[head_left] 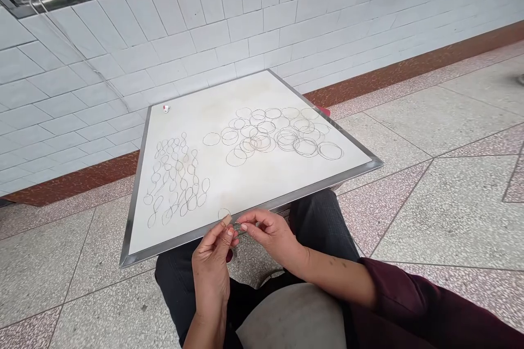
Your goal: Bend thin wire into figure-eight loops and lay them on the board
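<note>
Over the near edge of the table, my left hand and my right hand meet with their fingertips pinched close together. A thin wire loop sticks up from the fingers of my left hand, one of which has a tan wrap at its tip. Between thumb and index finger my right hand grips a thin bit of the same wire. How the wire runs between the fingers is hidden. On the left of the white tabletop lie several twisted wire loops, many shaped like a figure eight.
Several larger round wire rings overlap on the table's middle and right. A small red-and-white object sits at the far left corner. A metal rim borders the table; a tiled wall stands behind. My knees are under the near edge.
</note>
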{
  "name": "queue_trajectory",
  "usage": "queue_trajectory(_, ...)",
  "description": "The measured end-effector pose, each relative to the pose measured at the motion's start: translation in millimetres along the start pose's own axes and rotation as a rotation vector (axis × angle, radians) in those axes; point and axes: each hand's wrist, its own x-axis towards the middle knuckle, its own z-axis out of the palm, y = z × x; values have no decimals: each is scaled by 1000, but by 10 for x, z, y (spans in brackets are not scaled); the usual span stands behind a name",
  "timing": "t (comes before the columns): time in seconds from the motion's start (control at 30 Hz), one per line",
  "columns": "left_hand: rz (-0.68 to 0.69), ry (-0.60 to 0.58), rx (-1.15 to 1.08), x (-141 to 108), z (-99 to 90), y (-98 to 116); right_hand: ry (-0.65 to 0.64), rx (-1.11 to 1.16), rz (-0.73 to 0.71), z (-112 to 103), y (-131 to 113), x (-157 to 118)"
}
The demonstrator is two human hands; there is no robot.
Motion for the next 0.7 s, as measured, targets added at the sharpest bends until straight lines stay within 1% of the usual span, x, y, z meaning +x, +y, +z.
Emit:
queue_trajectory(0.13, -25, 18, 17, 8, 6, -1, -79, 105, 30, 11, 0, 0)
queue_trajectory(0.2, -36, 17, 33, 8, 11, 5, -98, 149, 57, 16, -7, -6)
queue_trajectory(0.37, -38, 5, 34, 7, 2, -9, -68, 212, 80, 29, -27, -17)
queue_trajectory(0.5, -42, 11, -18, 1, 10, -30, -63, 237, 107, 36, -40, -15)
queue_trajectory(0.7, -4, -30, -91, -33, 89, 43, -71, 225, 119, 49, -28, -14)
